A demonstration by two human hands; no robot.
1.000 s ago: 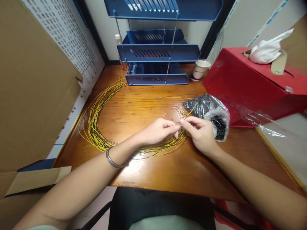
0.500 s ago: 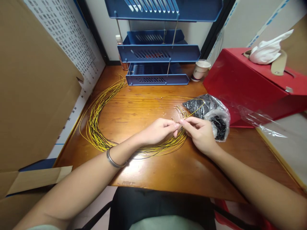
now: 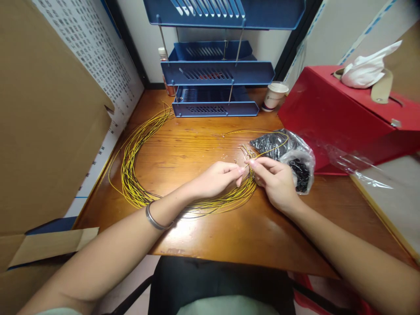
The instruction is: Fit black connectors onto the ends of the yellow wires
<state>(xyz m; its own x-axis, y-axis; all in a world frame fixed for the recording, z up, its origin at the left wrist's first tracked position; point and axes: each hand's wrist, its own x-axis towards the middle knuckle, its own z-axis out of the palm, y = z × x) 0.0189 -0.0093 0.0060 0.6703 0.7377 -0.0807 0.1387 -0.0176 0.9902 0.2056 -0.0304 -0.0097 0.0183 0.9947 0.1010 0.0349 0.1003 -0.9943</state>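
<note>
In the head view, the left hand (image 3: 216,178) and right hand (image 3: 275,181) are meeting fingertip to fingertip above the brown wooden table (image 3: 203,236). Both grips are pinching closed on one thin yellow wire (image 3: 272,150), apparently steadying its end. The wire is arcing over the clear plastic bag of small black parts (image 3: 297,164).

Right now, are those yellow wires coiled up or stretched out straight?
Coiled: the yellow wires sweep in one wide loop across the wooden table.

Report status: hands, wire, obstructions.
Left hand and right hand both pinching one yellow wire. Wire bundle coiled on the desk beneath. Bag of black parts beside right hand.
</note>
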